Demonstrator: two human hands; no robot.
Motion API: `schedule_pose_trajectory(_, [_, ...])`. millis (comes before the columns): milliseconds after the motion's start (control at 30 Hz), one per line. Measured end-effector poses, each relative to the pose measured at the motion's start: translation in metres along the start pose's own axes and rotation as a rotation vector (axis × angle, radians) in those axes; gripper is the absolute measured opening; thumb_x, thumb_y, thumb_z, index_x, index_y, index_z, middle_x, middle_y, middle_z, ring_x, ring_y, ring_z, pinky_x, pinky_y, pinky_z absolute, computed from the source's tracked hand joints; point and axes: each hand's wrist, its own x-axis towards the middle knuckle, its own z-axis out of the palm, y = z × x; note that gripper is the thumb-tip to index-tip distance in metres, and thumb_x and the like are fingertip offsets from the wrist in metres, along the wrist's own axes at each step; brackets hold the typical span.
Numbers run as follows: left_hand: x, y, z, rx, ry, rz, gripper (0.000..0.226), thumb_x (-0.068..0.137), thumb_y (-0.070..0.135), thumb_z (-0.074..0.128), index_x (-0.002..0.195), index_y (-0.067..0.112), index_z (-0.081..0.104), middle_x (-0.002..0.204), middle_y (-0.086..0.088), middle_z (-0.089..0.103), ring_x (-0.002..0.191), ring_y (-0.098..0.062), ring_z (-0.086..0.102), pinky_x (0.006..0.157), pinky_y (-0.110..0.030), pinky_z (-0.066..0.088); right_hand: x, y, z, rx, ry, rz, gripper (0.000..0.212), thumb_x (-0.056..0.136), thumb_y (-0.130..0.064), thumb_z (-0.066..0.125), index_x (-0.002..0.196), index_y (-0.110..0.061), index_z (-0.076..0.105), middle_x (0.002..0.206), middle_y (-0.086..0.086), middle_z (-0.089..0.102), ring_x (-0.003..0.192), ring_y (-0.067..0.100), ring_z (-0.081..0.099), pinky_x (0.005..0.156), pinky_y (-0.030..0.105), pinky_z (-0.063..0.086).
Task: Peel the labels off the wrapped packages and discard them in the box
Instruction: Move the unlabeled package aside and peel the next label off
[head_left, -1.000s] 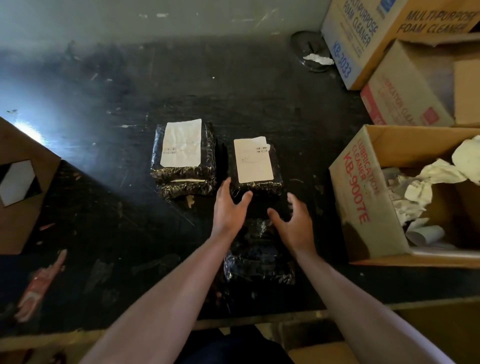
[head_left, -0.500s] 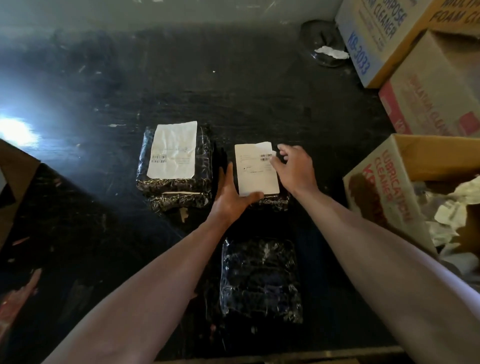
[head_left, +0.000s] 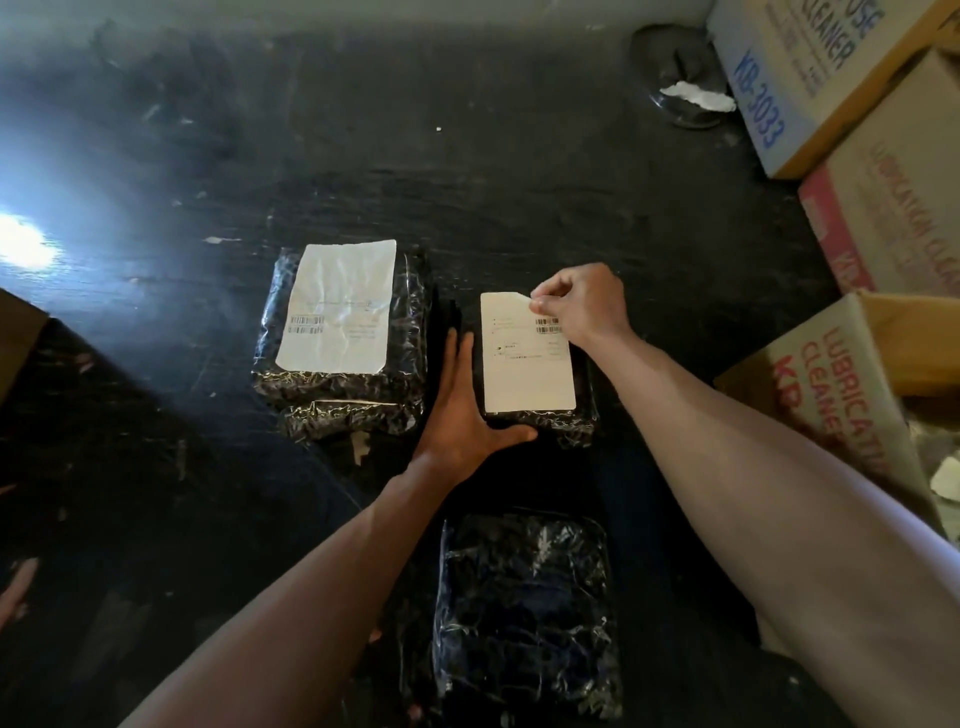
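A black wrapped package lies at mid-table with a white label on top. My right hand pinches the label's far right corner, which looks lifted. My left hand lies flat against the package's left side, thumb along its near edge, bracing it. To the left sits a stack of two black packages; the top one carries a larger white label. Nearest to me lies a black package without a label. The open discard box, marked "Lubrication Cleaner", stands at the right with crumpled paper inside.
The table is dark and scratched, with a bright glare at the left. Two more cardboard boxes stand at the far right. A small dark dish with a white scrap sits beside them. Brown cardboard juts in at the left edge.
My right hand moved from beside the unlabelled package up to the label's far right corner and closed into a pinch. My left hand slid forward along the package's left side.
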Motion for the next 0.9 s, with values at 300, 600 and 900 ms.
schedule_pose_trajectory(300, [-0.001,-0.002,0.004,-0.043,0.045,-0.008,0.136,0.062,0.033,0.094,0.160,0.025,0.001,0.164,0.019,-0.014,0.141,0.011,-0.003,0.110,-0.016,0.010,-0.023,-0.006,-0.006,0.065,0.071,-0.188,0.005,0.087,-0.018,0.077,0.092,-0.018,0.077,0.091,-0.009,0.073,0.083,0.000,0.067,0.071,0.013,0.050])
schedule_pose_trajectory(600, [-0.002,-0.006,0.002,-0.049,0.032,0.019,0.134,0.063,0.030,0.094,0.160,0.025,0.002,0.164,0.017,-0.014,0.141,0.009,-0.003,0.111,-0.017,0.008,-0.040,-0.014,-0.034,0.170,0.047,-0.210,0.006,0.088,-0.015,0.076,0.093,-0.016,0.074,0.088,-0.012,0.070,0.085,0.001,0.069,0.075,0.019,0.057])
schedule_pose_trajectory(900, [0.000,-0.012,-0.001,-0.052,-0.015,0.032,0.132,0.065,0.028,0.093,0.159,0.030,0.001,0.163,0.017,-0.017,0.142,0.010,-0.004,0.112,-0.018,0.010,-0.047,-0.018,-0.044,0.176,0.041,-0.192,0.012,0.087,-0.012,0.077,0.099,-0.013,0.076,0.093,-0.006,0.073,0.092,0.006,0.072,0.077,0.021,0.061])
